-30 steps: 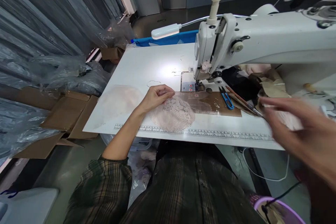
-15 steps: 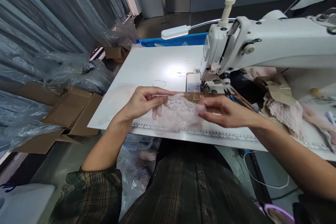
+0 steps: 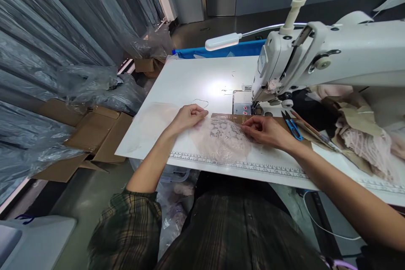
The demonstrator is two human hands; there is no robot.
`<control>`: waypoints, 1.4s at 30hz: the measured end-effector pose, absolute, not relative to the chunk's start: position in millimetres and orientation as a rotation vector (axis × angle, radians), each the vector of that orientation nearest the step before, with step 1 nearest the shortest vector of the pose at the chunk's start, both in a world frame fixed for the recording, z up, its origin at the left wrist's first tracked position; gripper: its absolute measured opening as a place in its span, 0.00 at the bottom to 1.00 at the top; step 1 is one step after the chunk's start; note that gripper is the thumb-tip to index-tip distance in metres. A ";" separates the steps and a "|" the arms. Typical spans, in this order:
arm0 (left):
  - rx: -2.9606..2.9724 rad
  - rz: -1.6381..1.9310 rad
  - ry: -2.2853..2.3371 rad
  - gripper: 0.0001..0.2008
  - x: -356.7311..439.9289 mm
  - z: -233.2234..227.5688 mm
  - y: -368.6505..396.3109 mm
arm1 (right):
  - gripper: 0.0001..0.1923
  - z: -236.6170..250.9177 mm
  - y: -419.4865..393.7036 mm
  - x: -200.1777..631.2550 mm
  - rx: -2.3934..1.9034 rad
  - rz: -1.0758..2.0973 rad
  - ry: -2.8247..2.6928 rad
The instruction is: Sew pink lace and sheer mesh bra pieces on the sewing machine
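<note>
A pale pink lace piece (image 3: 223,139) lies flat on the white sewing table (image 3: 190,80), a little below the centre of the frame and just short of the printed ruler (image 3: 240,164) along the table's near edge. The left hand (image 3: 188,116) pinches the lace's left upper edge between thumb and fingertips, and the right hand (image 3: 264,130) pinches its right upper edge the same way, so both hands hold the cloth spread between them. The lace rests partly on a brown strip (image 3: 234,117) that runs toward the needle area of the white sewing machine (image 3: 316,57) in the upper right. Judging from this, the piece is laid out but not yet under the presser foot (image 3: 257,109); no stitching on it can be made out, so feeding it to the needle appears to remain. Blue thread snips (image 3: 292,125) lie just right of the right hand, and a heap of pink lace and tan fabric (image 3: 360,135) sits at the right edge. A lit lamp (image 3: 223,41) hangs over the table; cardboard boxes (image 3: 95,135) stand at left.
</note>
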State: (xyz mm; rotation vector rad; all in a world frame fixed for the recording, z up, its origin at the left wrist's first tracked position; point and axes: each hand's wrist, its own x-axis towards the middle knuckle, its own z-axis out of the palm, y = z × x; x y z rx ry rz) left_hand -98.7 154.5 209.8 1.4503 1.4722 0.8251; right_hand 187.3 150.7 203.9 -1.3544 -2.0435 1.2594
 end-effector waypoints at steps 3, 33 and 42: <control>1.357 0.834 1.412 0.15 -109.5 212.0 153.1 | 0.21 202.6 149.9 195.9 -1.241 1.404 -2.024; 1.426 0.902 1.486 0.19 -111.5 205.8 154.3 | 0.17 177.3 168.1 206.1 -1.271 1.207 -1.802; 1.401 1.008 1.446 0.18 -105.7 208.6 153.6 | 0.12 184.3 166.7 203.0 -1.311 1.250 -1.681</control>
